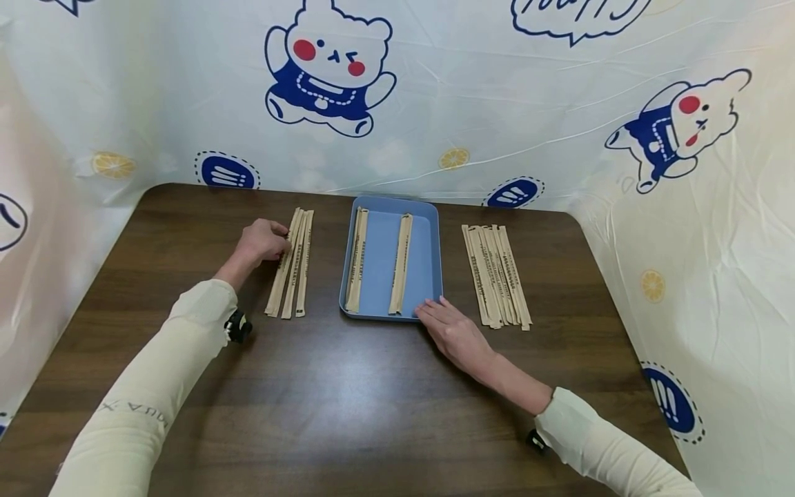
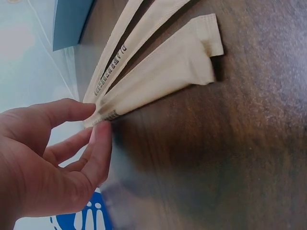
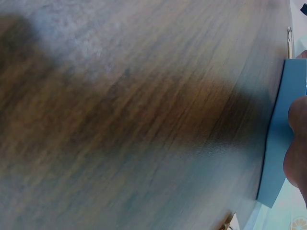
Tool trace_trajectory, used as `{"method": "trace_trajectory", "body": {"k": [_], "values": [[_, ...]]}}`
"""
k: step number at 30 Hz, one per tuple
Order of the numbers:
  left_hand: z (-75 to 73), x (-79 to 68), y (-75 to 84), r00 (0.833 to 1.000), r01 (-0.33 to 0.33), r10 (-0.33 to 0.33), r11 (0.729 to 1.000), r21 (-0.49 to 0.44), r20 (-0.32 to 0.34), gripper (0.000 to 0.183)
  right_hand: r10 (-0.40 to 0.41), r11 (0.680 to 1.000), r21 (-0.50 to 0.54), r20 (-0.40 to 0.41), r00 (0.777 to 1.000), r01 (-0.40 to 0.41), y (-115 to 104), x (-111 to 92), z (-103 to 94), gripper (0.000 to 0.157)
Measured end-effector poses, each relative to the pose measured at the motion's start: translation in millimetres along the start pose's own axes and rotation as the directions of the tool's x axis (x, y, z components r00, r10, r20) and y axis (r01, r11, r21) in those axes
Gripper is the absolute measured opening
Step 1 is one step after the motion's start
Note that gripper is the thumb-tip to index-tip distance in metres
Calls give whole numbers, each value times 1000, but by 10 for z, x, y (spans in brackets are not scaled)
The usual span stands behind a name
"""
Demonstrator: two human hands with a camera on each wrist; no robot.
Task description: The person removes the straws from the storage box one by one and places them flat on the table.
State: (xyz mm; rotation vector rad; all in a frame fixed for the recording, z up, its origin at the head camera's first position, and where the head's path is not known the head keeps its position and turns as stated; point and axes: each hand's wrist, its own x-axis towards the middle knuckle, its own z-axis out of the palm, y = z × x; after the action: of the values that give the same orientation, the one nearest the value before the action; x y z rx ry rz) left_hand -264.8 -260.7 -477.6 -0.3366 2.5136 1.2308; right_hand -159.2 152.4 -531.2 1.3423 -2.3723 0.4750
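Note:
At the left of the head view, my left hand (image 1: 261, 240) pinches the leftmost packet of paper-wrapped chopsticks (image 1: 279, 283). The left wrist view shows thumb and fingertips at the printed part of that packet (image 2: 158, 84), whose near end lies over the wood. Two more packets (image 1: 298, 266) lie close beside it, fanned slightly. The blue tray (image 1: 380, 266) stands in the middle, holding one slim packet group (image 1: 357, 262) along its left wall and another (image 1: 401, 266) right of centre. My right hand (image 1: 458, 337) rests its extended fingers on the tray's near right corner.
A fanned pile of several similar packets (image 1: 497, 276) lies right of the tray. Everything stands on a dark wooden table (image 1: 335, 414). A printed cloth (image 1: 435, 103) hangs along the back and both sides of the table.

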Motion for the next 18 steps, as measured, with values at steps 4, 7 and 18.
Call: {"method": "trace_trajectory", "body": {"k": [4, 7, 18], "values": [[1, -18, 62, 999, -38, 39, 999, 26, -19, 51, -3, 1000, -1, -1, 1000, 3, 2, 3, -3, 28], [27, -40, 150, 999, -51, 51, 999, -18, -2, 53, -5, 1000, -5, -1, 1000, 5, 4, 6, -9, 28], [205, -132, 569, 979, -22, 74, 966, -259, 192, 55, -5, 1000, -9, -13, 1000, 5, 11, -1, 19, 27]]}}
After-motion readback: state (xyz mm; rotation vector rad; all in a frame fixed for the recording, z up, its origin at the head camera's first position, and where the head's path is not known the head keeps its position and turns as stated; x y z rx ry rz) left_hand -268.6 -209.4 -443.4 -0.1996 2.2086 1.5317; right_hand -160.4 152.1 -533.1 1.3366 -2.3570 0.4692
